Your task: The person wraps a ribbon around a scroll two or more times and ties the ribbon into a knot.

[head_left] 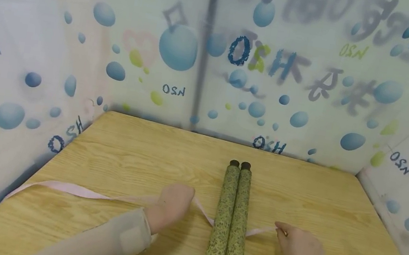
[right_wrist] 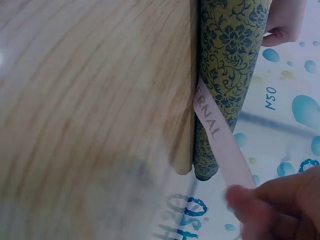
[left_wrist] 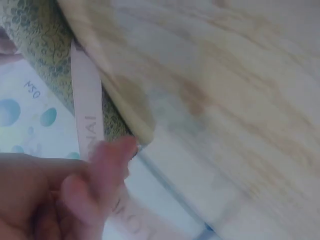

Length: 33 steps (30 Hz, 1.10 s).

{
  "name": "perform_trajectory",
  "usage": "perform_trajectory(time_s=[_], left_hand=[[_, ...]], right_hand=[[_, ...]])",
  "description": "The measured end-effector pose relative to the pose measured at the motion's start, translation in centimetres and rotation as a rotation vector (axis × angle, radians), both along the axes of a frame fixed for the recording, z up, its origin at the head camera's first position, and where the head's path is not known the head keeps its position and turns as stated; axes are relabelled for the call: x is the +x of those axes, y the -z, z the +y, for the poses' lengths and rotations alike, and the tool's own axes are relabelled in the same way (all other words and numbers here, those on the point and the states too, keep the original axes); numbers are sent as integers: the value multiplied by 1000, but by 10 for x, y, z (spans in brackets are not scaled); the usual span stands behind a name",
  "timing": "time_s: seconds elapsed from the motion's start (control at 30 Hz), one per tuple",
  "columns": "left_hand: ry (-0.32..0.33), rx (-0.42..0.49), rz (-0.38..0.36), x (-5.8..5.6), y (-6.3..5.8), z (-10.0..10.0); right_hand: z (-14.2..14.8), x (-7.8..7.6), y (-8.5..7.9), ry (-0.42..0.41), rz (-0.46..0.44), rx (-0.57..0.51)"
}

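Note:
Two rolled scrolls [head_left: 230,225] in green-gold floral fabric lie side by side on the table, black knobs at their ends. A pale pink ribbon [head_left: 261,231] runs beneath both rolls and emerges on either side. To their left, my left hand [head_left: 172,205] pinches the ribbon and lifts it off the wood. On the other side my right hand [head_left: 301,252] holds it between thumb and fingertips, slightly above the table. Printed letters show on the ribbon [right_wrist: 215,130] in the right wrist view, where it comes out from under the floral fabric [right_wrist: 232,55].
One loose ribbon tail stretches toward the left edge of the wooden table [head_left: 137,148]; the other trails past my right wrist. Curtains [head_left: 141,46] printed with blue and green drops stand behind the table and along both sides.

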<state>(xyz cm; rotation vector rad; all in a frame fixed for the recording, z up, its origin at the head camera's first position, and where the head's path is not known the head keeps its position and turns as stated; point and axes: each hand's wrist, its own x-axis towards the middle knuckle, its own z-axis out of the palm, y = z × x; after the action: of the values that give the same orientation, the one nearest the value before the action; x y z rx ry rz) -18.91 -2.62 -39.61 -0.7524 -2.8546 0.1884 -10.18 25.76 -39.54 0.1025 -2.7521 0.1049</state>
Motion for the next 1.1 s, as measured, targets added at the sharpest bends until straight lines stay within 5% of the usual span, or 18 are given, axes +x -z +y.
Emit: perform_trajectory(time_s=[0.1,0.27,0.47,0.57,0.7,0.77,0.87,1.1], left_hand=[[4,46,3,-2,-3,-2],[26,207,27,-5,-5,-4],[23,420,-59,-12,-7,-2],[30,492,-107,-14,-9,0],[38,568,-149,-15,-11,2],[36,585,-169,-15,-13,3],[51,595,-178,-14,-15,5],[101,718,-208,-14,-21,8]], right_hand=[[-2,1,0,14,-23,-83],[-1,0,6,-62,98,-107],[-1,-5,8,-77,62,-336],[-3,-9,9,-70,-97,-616],[-12,-22,16,-135,-369,-1266],[-17,-28,19,-166,-461,-1504],[-21,-35,20,-208,-484,-1619],[-25,-45,11,-317,-342,-1769]])
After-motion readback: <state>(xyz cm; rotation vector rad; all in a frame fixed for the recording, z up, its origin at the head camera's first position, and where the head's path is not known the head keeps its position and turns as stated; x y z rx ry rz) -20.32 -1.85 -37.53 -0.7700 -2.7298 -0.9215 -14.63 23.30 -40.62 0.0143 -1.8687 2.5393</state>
